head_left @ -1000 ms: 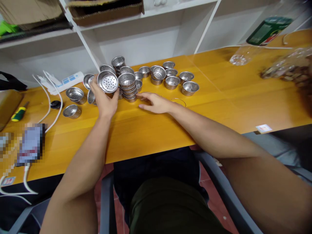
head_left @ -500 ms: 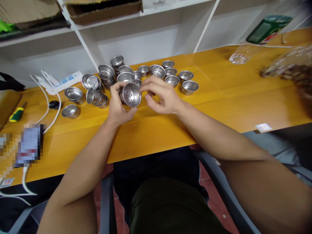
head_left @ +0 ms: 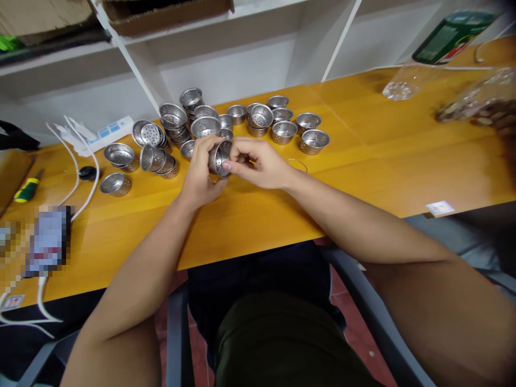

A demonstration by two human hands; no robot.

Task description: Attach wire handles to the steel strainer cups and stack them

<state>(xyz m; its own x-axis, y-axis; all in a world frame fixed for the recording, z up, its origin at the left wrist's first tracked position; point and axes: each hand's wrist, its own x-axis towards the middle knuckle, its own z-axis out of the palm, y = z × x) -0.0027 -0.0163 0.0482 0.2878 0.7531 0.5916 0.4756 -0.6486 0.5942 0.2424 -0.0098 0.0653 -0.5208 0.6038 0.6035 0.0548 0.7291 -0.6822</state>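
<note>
You are holding one perforated steel strainer cup (head_left: 219, 158) tipped on its side, just above the yellow surface (head_left: 258, 215), in front of the cluster of like cups. Your left hand (head_left: 200, 173) is wrapping it from the left, grip clenched on the cup. Your right hand (head_left: 258, 164) is meeting it from the right, fingertips (head_left: 227, 166) pinching at the cup's rim; the grip is closed on the same cup, though whether anything small is sitting between the fingers cannot be told.

Behind the hands, a stack of cups (head_left: 174, 122) is standing beside a taller stack (head_left: 192, 102), with loose cups (head_left: 313, 141) spreading to the right. Two single cups (head_left: 115, 184) are sitting well apart to the left. A thin wire ring (head_left: 297, 163) is lying just beside your right wrist. Farther left, a white power strip (head_left: 105, 134) and a screwdriver (head_left: 26, 187) are resting on the surface. At far right a clear bottle (head_left: 439, 51) is lying on its side.
</note>
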